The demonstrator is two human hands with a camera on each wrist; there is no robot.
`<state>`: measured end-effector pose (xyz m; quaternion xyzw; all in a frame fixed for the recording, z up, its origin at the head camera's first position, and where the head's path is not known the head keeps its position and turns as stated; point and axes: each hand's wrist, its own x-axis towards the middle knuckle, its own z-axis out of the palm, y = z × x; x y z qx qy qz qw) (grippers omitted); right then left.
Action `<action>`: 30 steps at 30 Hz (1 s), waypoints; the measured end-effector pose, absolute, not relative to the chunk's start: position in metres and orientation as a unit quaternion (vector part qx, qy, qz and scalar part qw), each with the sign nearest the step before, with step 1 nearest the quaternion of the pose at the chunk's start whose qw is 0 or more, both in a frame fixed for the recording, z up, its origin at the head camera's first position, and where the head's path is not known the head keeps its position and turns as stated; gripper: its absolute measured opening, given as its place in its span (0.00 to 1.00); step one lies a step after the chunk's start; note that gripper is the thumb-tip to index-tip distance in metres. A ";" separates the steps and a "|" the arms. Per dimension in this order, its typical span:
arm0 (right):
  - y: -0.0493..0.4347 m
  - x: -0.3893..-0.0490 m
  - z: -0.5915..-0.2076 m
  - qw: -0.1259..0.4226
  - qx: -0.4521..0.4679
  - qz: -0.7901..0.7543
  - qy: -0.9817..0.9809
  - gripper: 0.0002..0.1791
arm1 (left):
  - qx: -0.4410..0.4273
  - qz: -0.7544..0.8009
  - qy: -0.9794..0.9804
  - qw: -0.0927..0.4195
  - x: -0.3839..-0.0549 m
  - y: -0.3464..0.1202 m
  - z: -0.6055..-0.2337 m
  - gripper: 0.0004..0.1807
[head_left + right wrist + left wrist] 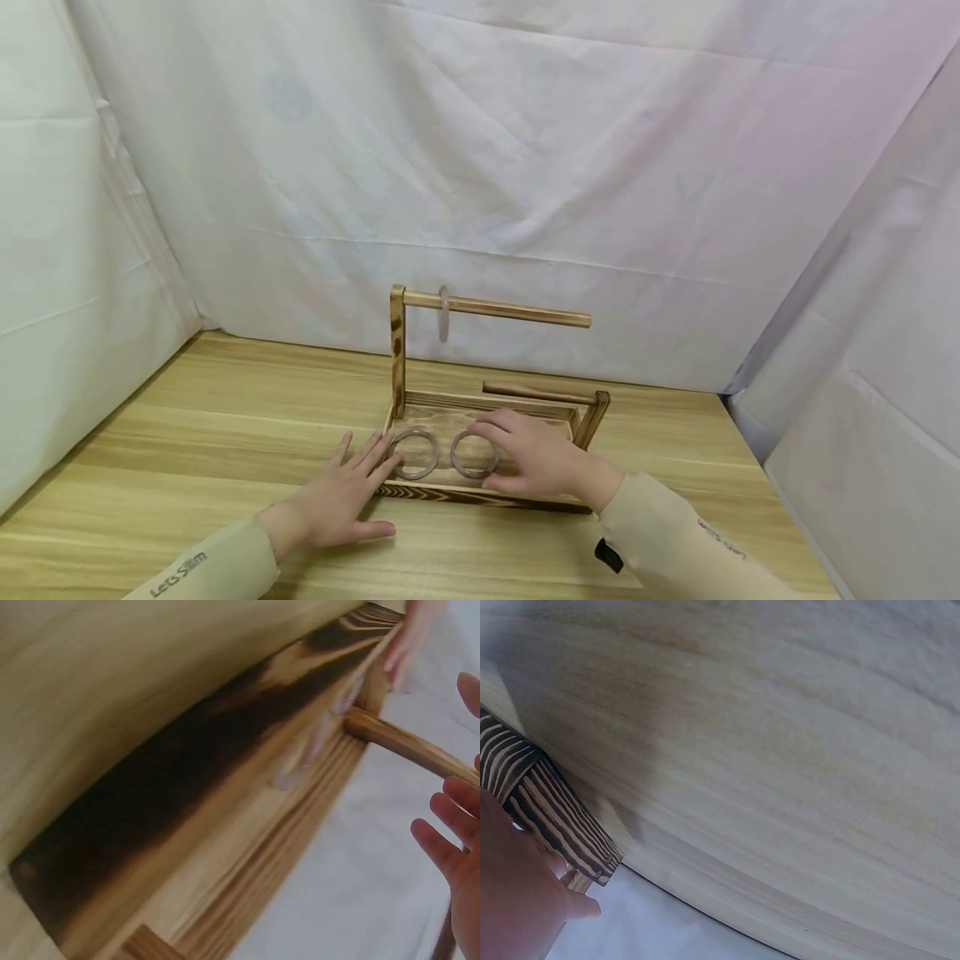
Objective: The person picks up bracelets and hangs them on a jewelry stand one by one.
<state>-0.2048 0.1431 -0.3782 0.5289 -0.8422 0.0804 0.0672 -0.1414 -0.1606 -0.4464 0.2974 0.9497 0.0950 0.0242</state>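
Note:
A burnt-wood stand has a tray base [480,496], a tall post at its left and an upper dowel [510,310], on which a pale pink ring [444,317] hangs. Two clear rings lie flat in the tray, the left ring [414,477] and the right ring [452,454]. My left hand [352,483] lies flat on the table, its straight fingers touching the tray's front-left corner [555,817]. My right hand [525,458] hovers over the tray beside the right ring, index finger above it and thumb below. In the right wrist view its fingers [450,840] are spread and hold nothing.
A short lower dowel [536,393] crosses the tray's right end, just behind my right hand. The light wooden table [187,433] is walled by white cloth [525,167] at the back and both sides.

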 end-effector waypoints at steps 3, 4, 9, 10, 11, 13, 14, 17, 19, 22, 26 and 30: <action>0.143 -0.208 -0.383 0.032 0.503 0.067 -0.861 0.35 | 0.295 0.102 0.950 0.031 -0.142 -0.160 -0.446 0.51; 0.142 -0.209 -0.385 0.022 0.495 0.061 -0.866 0.35 | 0.294 0.102 0.950 0.033 -0.142 -0.160 -0.446 0.51; 0.140 -0.217 -0.396 -0.011 0.472 0.040 -0.881 0.36 | 0.296 0.089 0.951 0.031 -0.142 -0.160 -0.447 0.51; 0.139 -0.219 -0.398 -0.015 0.469 0.038 -0.882 0.36 | 0.296 0.085 0.951 0.030 -0.142 -0.160 -0.447 0.51; 0.139 -0.221 -0.400 -0.018 0.467 0.037 -0.883 0.36 | 0.296 0.083 0.951 0.029 -0.142 -0.160 -0.447 0.51; 0.138 -0.224 -0.404 -0.022 0.464 0.035 -0.885 0.37 | 0.297 0.082 0.951 0.030 -0.142 -0.160 -0.446 0.51; 0.137 -0.226 -0.406 -0.023 0.464 0.033 -0.885 0.37 | 0.297 0.082 0.951 0.030 -0.141 -0.160 -0.446 0.51; 0.136 -0.230 -0.411 -0.025 0.462 0.029 -0.886 0.37 | 0.296 0.086 0.951 0.033 -0.141 -0.160 -0.446 0.51; 0.135 -0.231 -0.413 -0.027 0.462 0.029 -0.886 0.37 | 0.295 0.087 0.951 0.034 -0.141 -0.160 -0.445 0.51; 0.134 -0.233 -0.414 -0.035 0.460 0.032 -0.887 0.38 | 0.297 0.087 0.950 0.032 -0.141 -0.160 -0.444 0.51; 0.133 -0.236 -0.416 -0.055 0.447 0.034 -0.892 0.40 | 0.300 0.086 0.950 0.028 -0.141 -0.160 -0.443 0.51; 0.131 -0.241 -0.420 -0.077 0.423 0.034 -0.902 0.44 | 0.300 0.090 0.949 0.029 -0.141 -0.160 -0.442 0.51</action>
